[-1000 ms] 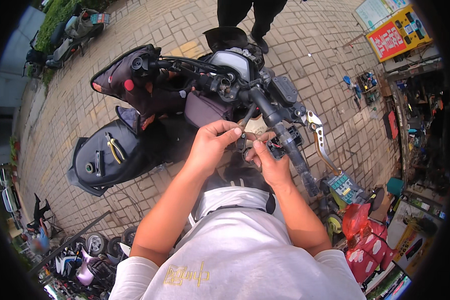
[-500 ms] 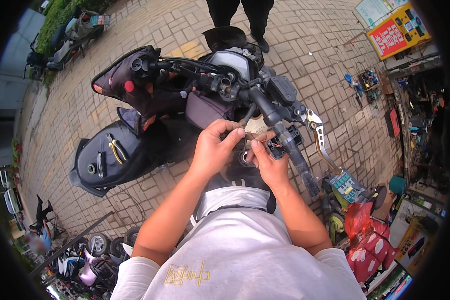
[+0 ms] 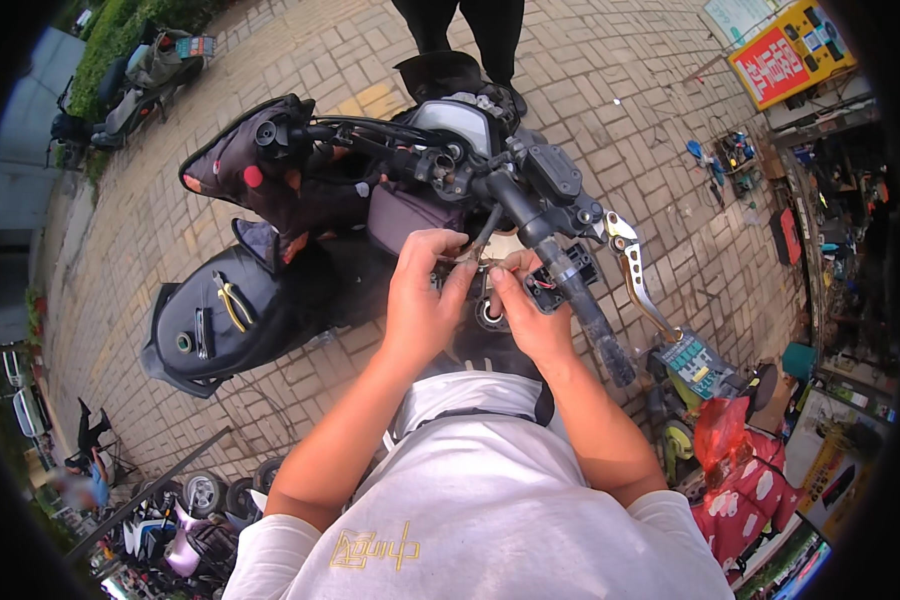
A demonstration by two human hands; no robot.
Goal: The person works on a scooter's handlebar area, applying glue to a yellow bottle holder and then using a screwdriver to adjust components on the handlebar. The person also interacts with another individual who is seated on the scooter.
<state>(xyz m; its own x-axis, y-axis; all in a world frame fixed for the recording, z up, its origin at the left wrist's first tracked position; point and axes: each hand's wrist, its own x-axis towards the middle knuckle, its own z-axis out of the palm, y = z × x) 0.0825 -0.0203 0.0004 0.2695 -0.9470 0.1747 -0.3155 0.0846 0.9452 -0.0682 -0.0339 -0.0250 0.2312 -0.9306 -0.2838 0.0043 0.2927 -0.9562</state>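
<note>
Both hands meet just behind the handlebar point(image 3: 536, 232) of a scooter, fingertips bent together over thin wires point(image 3: 478, 258). My left hand point(image 3: 422, 295) is closed, thumb against forefinger in a pinch on a wire. Close beside it, my right hand point(image 3: 532, 318) also pinches a wire; the exact ends are too small to make out. An opened black switch housing point(image 3: 560, 284) with a red wire in it hangs by the right fingers, beneath the grip tube. Under my fingertips shows a round key lock point(image 3: 490, 316).
On the black seat point(image 3: 255, 305) lie yellow-handled pliers point(image 3: 234, 303), a dark slim tool point(image 3: 203, 332) and a small ring point(image 3: 184, 342). A silver brake lever point(image 3: 634, 262) juts out right. Someone's dark-trousered legs point(image 3: 462, 30) stand ahead. Tools point(image 3: 738, 158) lie on the paving.
My fingertips have shifted slightly left, and the left hand's fingers have straightened a little. The whole view has moved slightly. Both hands stay at the wires.
</note>
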